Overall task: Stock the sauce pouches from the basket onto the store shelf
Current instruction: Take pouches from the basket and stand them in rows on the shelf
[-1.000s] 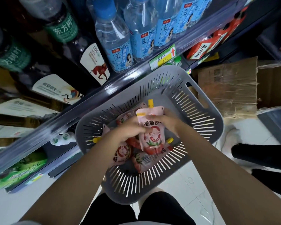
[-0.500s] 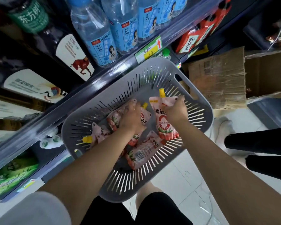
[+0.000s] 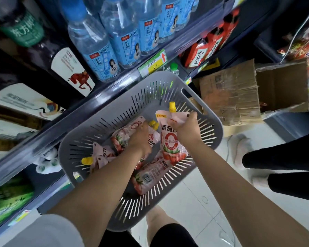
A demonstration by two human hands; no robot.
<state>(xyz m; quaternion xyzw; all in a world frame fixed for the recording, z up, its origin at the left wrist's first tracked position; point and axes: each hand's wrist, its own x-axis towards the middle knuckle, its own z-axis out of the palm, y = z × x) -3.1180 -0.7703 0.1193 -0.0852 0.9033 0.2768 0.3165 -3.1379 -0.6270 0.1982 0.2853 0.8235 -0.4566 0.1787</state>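
A: Head view, leftmost first?
B: Dark tea bottles point(image 3: 66, 68), then blue-labelled water bottles point(image 3: 103, 50) on the shelf point(image 3: 100, 97); beneath it the grey slotted basket point(image 3: 210, 139).
A: The hands?
B: Left hand point(image 3: 139, 138) presses down on a tomato sauce pouch point(image 3: 127, 134) lying in the basket, fingers curled on it; right hand point(image 3: 187, 127) pinches the top of an upright pouch point(image 3: 169, 139), yellow cap point(image 3: 172, 106) up; flattened cardboard box point(image 3: 230, 93) beyond.
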